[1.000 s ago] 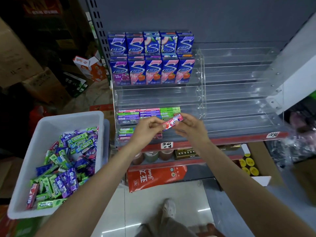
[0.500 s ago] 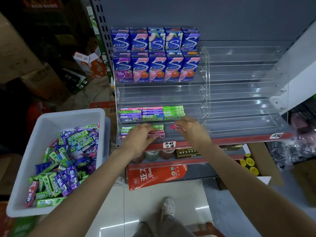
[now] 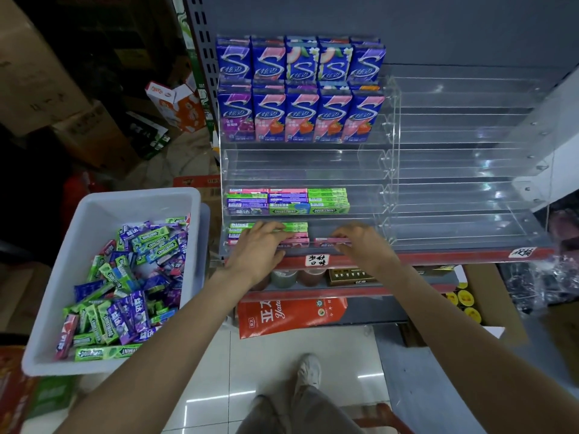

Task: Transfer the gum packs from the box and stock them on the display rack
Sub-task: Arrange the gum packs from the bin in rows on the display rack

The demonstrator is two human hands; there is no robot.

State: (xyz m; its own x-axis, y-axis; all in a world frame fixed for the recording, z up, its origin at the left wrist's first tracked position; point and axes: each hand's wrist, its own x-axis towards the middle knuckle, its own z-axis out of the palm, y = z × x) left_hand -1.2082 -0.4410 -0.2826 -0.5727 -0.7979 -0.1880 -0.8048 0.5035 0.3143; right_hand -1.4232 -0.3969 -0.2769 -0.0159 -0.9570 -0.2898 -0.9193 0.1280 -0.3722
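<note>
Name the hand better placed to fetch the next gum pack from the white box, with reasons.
Left. The left hand rests on the lowest tier's packs, nearer the white box on that side. The right hand is setting down a pink pack and would have to cross over.

hands: 2 | white box: 1 | tall S-logo packs: 10 (two rows of five) | shoe: 1

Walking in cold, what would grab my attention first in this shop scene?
Probably the two rows of tall blue and purple gum cartons at the top left of the clear display rack. Next, the white box at lower left, heaped with loose gum packs. In the middle, the left hand and right hand work at the rack's lowest tier, the right touching a pink pack.
</note>
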